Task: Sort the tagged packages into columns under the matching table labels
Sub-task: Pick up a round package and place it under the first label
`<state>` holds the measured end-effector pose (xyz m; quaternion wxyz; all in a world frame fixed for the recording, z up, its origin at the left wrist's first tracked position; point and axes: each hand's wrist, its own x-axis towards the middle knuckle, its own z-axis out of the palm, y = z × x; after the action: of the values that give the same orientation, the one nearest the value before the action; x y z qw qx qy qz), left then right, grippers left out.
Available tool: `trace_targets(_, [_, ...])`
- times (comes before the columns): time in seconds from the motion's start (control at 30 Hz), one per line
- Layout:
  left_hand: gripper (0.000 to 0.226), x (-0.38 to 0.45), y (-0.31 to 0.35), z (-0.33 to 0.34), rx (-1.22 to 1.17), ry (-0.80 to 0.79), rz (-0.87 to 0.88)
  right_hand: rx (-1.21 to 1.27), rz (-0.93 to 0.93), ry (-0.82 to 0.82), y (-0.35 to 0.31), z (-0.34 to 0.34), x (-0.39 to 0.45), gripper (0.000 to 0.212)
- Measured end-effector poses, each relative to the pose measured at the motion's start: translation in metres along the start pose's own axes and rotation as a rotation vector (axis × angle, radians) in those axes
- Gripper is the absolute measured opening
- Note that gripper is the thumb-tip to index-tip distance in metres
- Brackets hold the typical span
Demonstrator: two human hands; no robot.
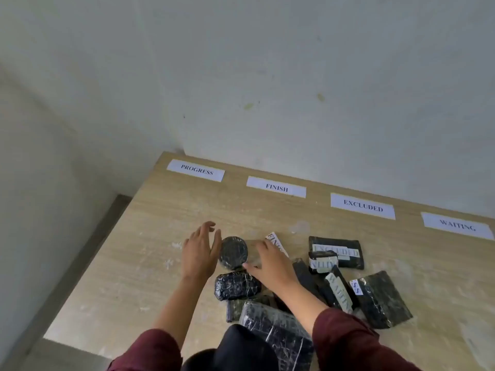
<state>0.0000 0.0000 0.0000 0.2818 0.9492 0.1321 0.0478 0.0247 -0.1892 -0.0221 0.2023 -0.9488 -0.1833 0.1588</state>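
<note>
Four paper labels lie along the table's far edge: PROGRESS, FINISH, EXCLUDED, WAITING. Black wrapped packages sit in a loose pile near the front. A round black package stands between my hands. My left hand is open just left of it, fingers spread. My right hand is open on its right, thumb touching its lower edge, and covers part of a package tagged FINISH. Other packages carry an EXCLUDED tag and a WAITING tag.
A lumpy black bundle lies below the round package, and a large flat package sits at the front edge. A wall runs behind the wooden table, whose left edge drops to the floor. Bare wood stretches between the labels and the pile.
</note>
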Motion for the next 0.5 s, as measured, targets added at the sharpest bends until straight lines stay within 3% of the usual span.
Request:
trace_targets(0.13, [0.036,-0.011,-0.026,0.008,-0.053,-0.023,-0.070,-0.068,-0.060,-0.073,-0.023,0.023,0.015,0.084])
trace_targets(0.3, [0.035,-0.017,-0.040,0.011,-0.117,-0.048,-0.128,0.104,-0.014,-0.084,-0.027,0.038,0.032,0.077])
trace_targets(0.4, [0.036,-0.014,-0.040,0.009,-0.185,-0.044,-0.163,0.396,0.080,0.009,-0.022,0.027,0.033,0.074])
trace_targets(0.5, [0.037,-0.009,-0.030,0.007,-0.261,-0.052,-0.153,1.136,0.432,-0.044,-0.015,0.008,0.035,0.085])
